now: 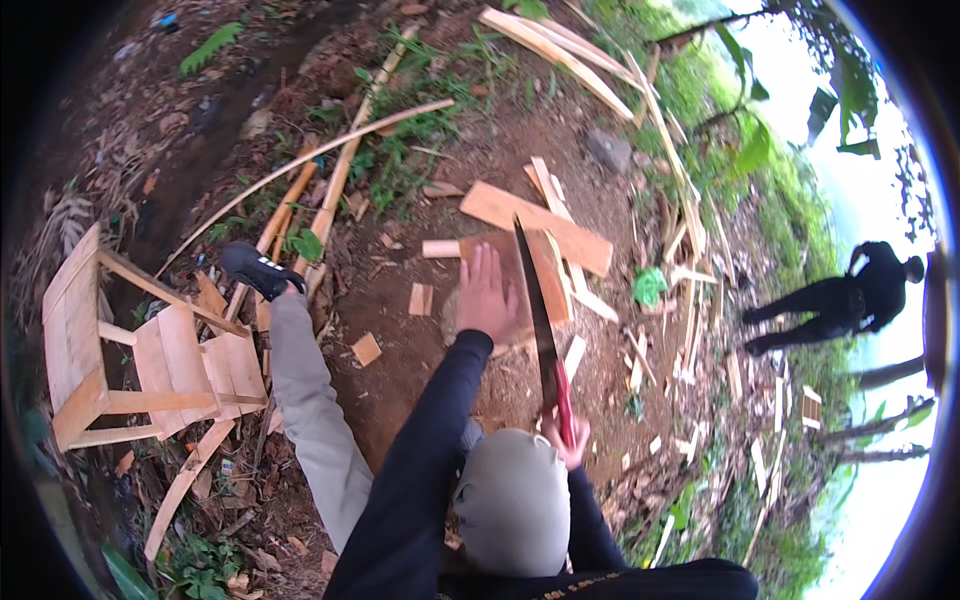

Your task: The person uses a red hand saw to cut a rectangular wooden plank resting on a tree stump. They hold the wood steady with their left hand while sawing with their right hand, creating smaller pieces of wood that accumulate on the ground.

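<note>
My right hand (pixel 568 440) is closed round the red handle (pixel 563 400) of a handsaw. Its long dark blade (pixel 540 320) points away from me and lies along a thick wooden board (pixel 553 285); whether the teeth are in the wood I cannot tell. On that board, left of the blade, my left hand (pixel 490 295) lies flat with its fingers stretched forward. A small wood strip (pixel 440 249) sticks out past the fingers on the left. Just beyond the blade's tip, a wide plank (pixel 540 226) lies across other pieces. My bent knee (pixel 512 500) is between my arms.
A wooden chair (pixel 175 360) lies tipped at the left, near my outstretched foot (pixel 262 270). Small offcuts (pixel 367 349) dot the soil. Long planks (pixel 560 60) lie at the back. A person in dark clothes (pixel 860 295) stands at the right. A grey stone (pixel 608 149) lies beyond the boards.
</note>
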Demonstrator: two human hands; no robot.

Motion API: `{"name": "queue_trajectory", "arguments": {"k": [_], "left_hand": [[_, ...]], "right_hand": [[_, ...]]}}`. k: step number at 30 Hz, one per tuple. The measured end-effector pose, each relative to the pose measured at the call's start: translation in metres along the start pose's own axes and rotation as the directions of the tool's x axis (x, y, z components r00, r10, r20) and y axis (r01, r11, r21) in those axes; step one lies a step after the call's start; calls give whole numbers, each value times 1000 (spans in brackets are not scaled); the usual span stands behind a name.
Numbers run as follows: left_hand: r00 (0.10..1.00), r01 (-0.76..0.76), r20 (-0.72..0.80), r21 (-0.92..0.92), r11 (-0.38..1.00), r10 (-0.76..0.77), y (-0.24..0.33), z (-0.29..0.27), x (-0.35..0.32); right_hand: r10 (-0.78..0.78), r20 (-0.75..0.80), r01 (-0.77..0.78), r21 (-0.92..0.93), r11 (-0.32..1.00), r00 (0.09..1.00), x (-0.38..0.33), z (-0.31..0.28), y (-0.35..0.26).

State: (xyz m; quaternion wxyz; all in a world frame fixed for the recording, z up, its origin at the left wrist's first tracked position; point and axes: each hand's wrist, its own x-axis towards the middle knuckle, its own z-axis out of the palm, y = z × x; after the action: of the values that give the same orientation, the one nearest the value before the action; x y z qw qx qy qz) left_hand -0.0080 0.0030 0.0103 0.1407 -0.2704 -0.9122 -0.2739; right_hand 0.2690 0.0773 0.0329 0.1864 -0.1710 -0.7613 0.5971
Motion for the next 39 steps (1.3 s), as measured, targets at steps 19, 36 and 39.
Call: {"name": "queue_trajectory", "arguments": {"k": [19, 36, 39], "left_hand": [[998, -7, 55, 75, 997, 3, -12, 3, -4], [1000, -9, -29, 9, 1000, 10, 2, -2, 1], [999, 13, 34, -8, 1000, -13, -14, 1, -12]], "right_hand": [[17, -114, -4, 109, 994, 993, -3, 18, 2], [-85, -36, 84, -25, 996, 996, 74, 25, 14], [144, -300, -87, 195, 977, 943, 16, 38, -10]]}}
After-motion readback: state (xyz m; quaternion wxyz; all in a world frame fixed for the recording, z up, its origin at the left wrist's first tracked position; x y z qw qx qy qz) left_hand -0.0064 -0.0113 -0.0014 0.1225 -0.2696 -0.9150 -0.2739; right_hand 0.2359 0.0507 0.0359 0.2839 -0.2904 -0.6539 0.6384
